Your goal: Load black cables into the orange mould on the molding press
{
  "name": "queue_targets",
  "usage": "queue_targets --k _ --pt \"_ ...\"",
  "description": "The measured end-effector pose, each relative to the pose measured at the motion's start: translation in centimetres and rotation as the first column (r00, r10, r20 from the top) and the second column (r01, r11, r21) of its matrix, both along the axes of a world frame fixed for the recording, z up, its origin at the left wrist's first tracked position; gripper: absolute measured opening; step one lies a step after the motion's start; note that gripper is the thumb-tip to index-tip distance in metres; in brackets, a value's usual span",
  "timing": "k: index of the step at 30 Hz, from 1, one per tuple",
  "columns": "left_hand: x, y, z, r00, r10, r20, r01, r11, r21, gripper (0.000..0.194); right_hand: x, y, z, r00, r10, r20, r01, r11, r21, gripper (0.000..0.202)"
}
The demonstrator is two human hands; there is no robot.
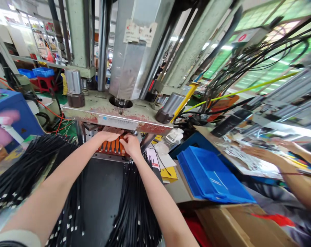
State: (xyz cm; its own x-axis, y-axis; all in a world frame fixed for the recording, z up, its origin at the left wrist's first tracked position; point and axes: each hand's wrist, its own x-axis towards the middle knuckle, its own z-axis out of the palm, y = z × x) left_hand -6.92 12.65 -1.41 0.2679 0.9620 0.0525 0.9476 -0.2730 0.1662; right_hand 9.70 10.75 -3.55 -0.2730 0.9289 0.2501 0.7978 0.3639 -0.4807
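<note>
Under the press plate point(119, 115) lies an orange mould point(109, 146) with several black cable ends set side by side in it. My left hand point(110, 134) reaches over the mould's back part, its fingers stretched out flat. At the mould's right end, my right hand point(130, 143) has its fingers curled together; whatever is between them is too small to make out. Black cables point(136, 206) hang in a thick bundle below my right hand. A larger bundle of black cables point(34, 168) with pale tips lies to the left, beside my left forearm.
A dark work surface point(98, 199) lies between the bundles. To the right stand blue trays point(212, 175) and a cardboard box point(229, 223). Another person's hands point(260, 154) work over white pieces at the far right. Steel columns point(102, 44) of the press rise ahead.
</note>
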Motion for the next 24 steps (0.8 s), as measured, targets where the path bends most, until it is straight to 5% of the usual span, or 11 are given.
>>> queue_targets --k 3,6,9,13,17,20,24 --pt "-2.9 -4.9 -1.3 0.997 0.063 0.051 -0.071 0.982 0.175 0.047 4.0 -2.7 -1.4 0.995 -0.002 0.099 -0.005 0.998 0.064 0.020" --pt "-5.7 -10.7 -3.4 0.972 0.227 0.066 -0.235 0.897 0.374 0.040 8.2 -5.9 -3.4 0.901 -0.121 0.417 0.146 0.989 -0.028 0.037" --pt "-6.6 -14.5 -5.5 0.954 0.288 -0.088 -0.259 0.933 0.249 0.032 10.0 -7.6 -4.9 0.858 -0.062 0.510 0.165 0.973 -0.160 0.035" --pt "-6.3 -14.8 -6.7 0.949 0.308 -0.065 -0.307 0.951 0.024 0.023 10.1 -7.6 -5.3 0.945 -0.077 0.317 0.149 0.966 -0.211 0.026" --pt "-7.6 -14.2 -5.2 0.964 0.264 0.023 -0.263 0.963 -0.053 0.019 10.6 -7.4 -5.0 0.987 -0.155 0.050 0.162 0.962 -0.218 0.019" --pt "-8.5 -15.0 -2.9 0.968 0.096 0.233 -0.060 0.986 -0.155 0.016 11.1 -8.2 -4.5 0.982 -0.170 -0.081 0.145 0.957 -0.252 0.034" --pt "-7.0 -16.5 0.9 0.846 -0.100 0.523 0.173 0.981 -0.092 0.021 10.6 -9.5 -3.1 0.977 -0.156 -0.146 0.120 0.967 -0.225 0.044"
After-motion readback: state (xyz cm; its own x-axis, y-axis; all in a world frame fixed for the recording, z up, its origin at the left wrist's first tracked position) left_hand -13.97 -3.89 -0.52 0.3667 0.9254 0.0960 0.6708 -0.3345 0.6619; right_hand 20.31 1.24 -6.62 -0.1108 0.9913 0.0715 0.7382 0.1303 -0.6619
